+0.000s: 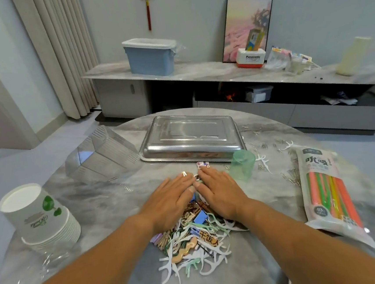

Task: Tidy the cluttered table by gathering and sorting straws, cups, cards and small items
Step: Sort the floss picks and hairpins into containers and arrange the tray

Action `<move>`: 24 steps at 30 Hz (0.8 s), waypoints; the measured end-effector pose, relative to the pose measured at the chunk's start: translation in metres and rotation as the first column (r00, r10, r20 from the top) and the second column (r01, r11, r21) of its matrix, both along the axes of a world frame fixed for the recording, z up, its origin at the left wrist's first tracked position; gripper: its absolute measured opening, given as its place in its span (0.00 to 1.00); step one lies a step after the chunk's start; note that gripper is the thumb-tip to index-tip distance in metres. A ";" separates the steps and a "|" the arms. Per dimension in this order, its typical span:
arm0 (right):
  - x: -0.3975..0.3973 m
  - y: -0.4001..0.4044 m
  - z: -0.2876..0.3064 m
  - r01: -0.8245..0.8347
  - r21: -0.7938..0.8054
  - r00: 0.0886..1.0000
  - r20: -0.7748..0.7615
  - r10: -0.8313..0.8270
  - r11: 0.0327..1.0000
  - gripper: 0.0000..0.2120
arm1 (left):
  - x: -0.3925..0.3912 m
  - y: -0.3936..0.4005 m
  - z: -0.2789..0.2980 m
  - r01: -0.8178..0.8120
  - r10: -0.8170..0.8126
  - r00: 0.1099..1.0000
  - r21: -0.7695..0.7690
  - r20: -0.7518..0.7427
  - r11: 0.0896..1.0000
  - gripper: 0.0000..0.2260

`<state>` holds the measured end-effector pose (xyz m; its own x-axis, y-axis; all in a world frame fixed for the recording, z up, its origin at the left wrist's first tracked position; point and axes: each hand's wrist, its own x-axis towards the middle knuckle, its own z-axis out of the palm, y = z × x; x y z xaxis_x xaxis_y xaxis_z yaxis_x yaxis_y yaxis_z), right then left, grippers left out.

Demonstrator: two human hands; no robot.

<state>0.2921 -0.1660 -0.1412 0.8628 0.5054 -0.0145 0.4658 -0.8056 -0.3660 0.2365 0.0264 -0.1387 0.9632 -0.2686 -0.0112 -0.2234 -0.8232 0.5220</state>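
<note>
Both hands, left (172,200) and right (221,192), lie flat, fingers straight, gripping nothing, on the pile (191,240) of small items near the table's (110,208) front edge. Items judged light, loose, scatter-prone; scoop from the sides.

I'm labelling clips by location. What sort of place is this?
Probably a home living room: a low media cabinet along the wall, a framed picture leaning on it, and floor-length curtains.
</note>
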 end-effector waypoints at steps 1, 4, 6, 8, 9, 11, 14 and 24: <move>-0.008 -0.003 0.002 -0.026 0.029 1.000 -0.011 0.027 0.999 0.30 | -0.006 -0.003 0.001 0.000 0.000 1.000 -0.056 0.001 0.998 0.26; -0.036 -0.014 0.015 -0.073 0.152 0.996 -0.036 0.079 0.986 0.27 | -0.021 -0.008 0.003 -0.103 0.095 0.995 -0.295 -0.041 0.950 0.23; -0.046 -0.022 0.024 -0.053 0.207 0.996 0.086 0.036 0.977 0.21 | -0.027 -0.009 0.007 -0.182 0.168 0.983 -0.418 -0.070 0.890 0.23; -0.048 -0.032 0.034 0.029 0.225 0.938 0.331 -0.104 0.974 0.11 | -0.026 -0.010 0.009 -0.215 0.195 0.976 -0.503 -0.093 0.837 0.26; -0.045 -0.038 0.039 0.088 0.243 0.878 0.438 -0.190 0.966 0.08 | -0.024 -0.010 0.009 -0.221 0.203 0.975 -0.517 -0.092 0.827 0.27; -0.037 -0.050 0.048 0.211 0.250 0.781 0.538 -0.317 0.945 0.11 | -0.016 -0.013 0.009 -0.227 0.217 0.973 -0.466 -0.075 0.855 0.25; -0.022 -0.066 0.057 0.424 0.034 0.813 0.427 -0.396 0.905 0.25 | -0.005 -0.018 0.014 -0.193 0.168 0.981 -0.343 -0.102 0.919 0.23; -0.029 -0.112 0.077 0.462 -0.106 0.884 -0.031 -0.467 0.881 0.32 | 0.024 -0.050 0.024 -0.043 0.051 0.978 0.045 -0.205 0.998 0.29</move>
